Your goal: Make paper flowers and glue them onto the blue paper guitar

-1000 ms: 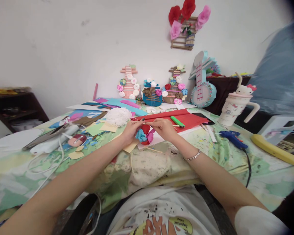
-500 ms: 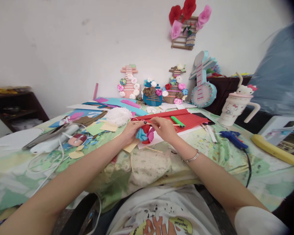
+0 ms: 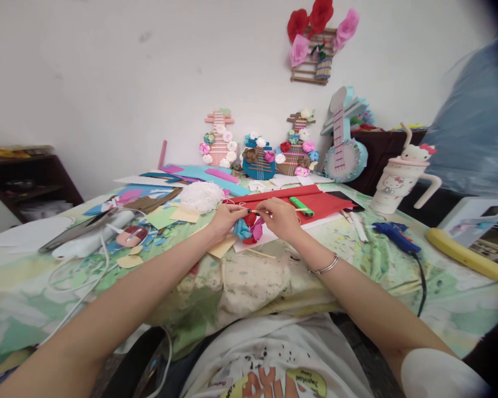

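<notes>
In the middle of the table, my left hand [image 3: 227, 219] and my right hand [image 3: 277, 216] face each other with their fingertips close together. Both pinch a thin wooden stick [image 3: 254, 211]; a light end of it seems to stick out past the right hand. Just below the fingers lie crumpled paper flowers in blue [image 3: 241, 228], red and magenta [image 3: 256, 228]. White paper [image 3: 269, 236] lies under them. Another thin stick [image 3: 261, 253] rests nearer to me. Palms and some fingers are hidden from this angle.
Behind the hands lie red paper [image 3: 311, 198], a green utility knife [image 3: 301, 206] and white yarn [image 3: 202, 197]. At right are a blue glue gun [image 3: 396, 236], a banana [image 3: 467, 255] and a tumbler [image 3: 398, 185]. Decorated paper instruments [image 3: 258, 160] lean on the wall. A white cable [image 3: 104, 260] crosses the left.
My left hand has shifted slightly right and down. The blue flower now shows a little farther right, and the fingertips of both hands sit closer on the stick.
</notes>
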Tool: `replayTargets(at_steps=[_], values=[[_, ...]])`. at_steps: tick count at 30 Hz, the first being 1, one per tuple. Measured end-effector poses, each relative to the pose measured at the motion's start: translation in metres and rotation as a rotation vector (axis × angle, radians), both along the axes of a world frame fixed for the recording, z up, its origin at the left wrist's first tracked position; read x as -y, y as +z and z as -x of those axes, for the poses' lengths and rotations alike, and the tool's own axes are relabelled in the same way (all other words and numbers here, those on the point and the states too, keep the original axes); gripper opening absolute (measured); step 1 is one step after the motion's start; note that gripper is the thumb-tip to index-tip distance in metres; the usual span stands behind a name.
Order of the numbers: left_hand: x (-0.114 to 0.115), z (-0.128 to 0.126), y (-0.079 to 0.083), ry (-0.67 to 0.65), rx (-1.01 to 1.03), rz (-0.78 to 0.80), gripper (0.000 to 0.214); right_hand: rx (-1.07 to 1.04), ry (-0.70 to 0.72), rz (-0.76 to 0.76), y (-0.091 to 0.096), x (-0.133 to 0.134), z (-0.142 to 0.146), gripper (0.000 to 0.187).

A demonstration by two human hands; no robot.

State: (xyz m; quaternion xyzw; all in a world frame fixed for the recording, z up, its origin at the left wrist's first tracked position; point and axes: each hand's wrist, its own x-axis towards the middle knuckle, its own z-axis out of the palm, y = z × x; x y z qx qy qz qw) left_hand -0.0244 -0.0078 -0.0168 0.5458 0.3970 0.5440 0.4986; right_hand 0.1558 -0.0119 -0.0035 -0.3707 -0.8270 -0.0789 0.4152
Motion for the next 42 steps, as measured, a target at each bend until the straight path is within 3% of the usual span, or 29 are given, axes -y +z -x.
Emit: replayTargets(at_steps=[17, 34, 42], values=[[0.0027, 0.0016, -0.0013, 0.036, -0.094, -0.23, 0.022, 0.033, 0.022, 0.002, 0.002, -0.002, 0.0015, 0.016], [0.0041, 0.0015, 0.0041, -0.01, -0.067, -0.231, 0.023, 0.114, -0.04, -0.141, 0.001, -0.0043, 0.0004, 0.019], [0.0025, 0.0038, 0.003, 0.0, -0.1, -0.24, 0.023, 0.081, -0.064, -0.026, 0.0023, 0.0021, -0.0011, 0.012]])
